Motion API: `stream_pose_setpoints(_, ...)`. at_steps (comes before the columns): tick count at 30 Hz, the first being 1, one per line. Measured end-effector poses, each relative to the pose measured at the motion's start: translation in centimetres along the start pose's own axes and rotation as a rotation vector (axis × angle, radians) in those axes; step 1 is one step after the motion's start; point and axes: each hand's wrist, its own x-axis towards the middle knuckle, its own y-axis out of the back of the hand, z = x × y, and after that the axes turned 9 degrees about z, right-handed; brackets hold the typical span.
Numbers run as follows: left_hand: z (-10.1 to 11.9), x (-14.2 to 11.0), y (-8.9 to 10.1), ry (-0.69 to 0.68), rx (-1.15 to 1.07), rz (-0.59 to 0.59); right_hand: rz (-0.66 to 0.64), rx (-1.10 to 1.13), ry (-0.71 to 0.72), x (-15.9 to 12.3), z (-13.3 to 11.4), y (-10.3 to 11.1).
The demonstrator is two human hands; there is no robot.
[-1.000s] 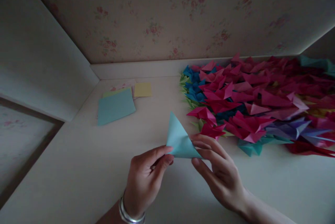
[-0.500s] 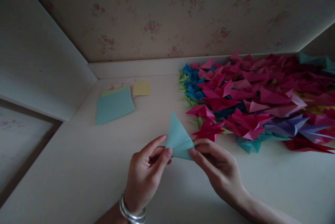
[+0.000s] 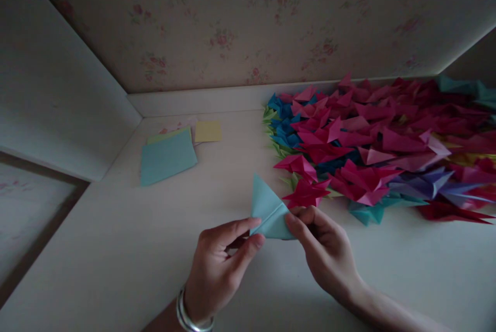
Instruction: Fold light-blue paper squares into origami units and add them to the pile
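Observation:
A light blue piece of origami paper (image 3: 273, 214), folded into a triangular shape with a crease line across it, is held up between both hands over the white table. My left hand (image 3: 225, 257) pinches its lower left corner, thumb and index finger near the crease end. With thumb on top and fingers curled behind, my right hand (image 3: 325, 249) grips the right corner. The paper's underside is hidden. Just beyond my right hand lies a magenta folded paper piece (image 3: 307, 193) at the edge of a large pile.
The big pile of folded paper pieces (image 3: 372, 138), mostly pink, fills the right back. On the left lie a stack of light blue sheets (image 3: 168, 159) and a small yellow square (image 3: 208, 131). A floral wall (image 3: 232, 21) rises behind the white table (image 3: 127, 249); a white panel (image 3: 58, 78) stands left.
My left index finger and thumb have shifted right, onto the paper's left corner by the crease. The paper has turned and lowered slightly, and the view has shifted a little.

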Motion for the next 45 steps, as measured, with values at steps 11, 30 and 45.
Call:
stream_pose_setpoints(11,0.2,0.2,-0.3,-0.138,0.009,0.058,-0.009,-0.007,-0.005,-0.1,0.1,-0.1)
stream_pose_setpoints(30,0.1,0.5,0.0,0.449,-0.242,-0.036,0.031,0.136,-0.027,-0.1,0.2,-0.6)
stream_pose_setpoints(45,0.0,1.0,0.0,0.538,-0.281,-0.167,-0.028,0.008,-0.006,-0.2,0.3,-0.6)
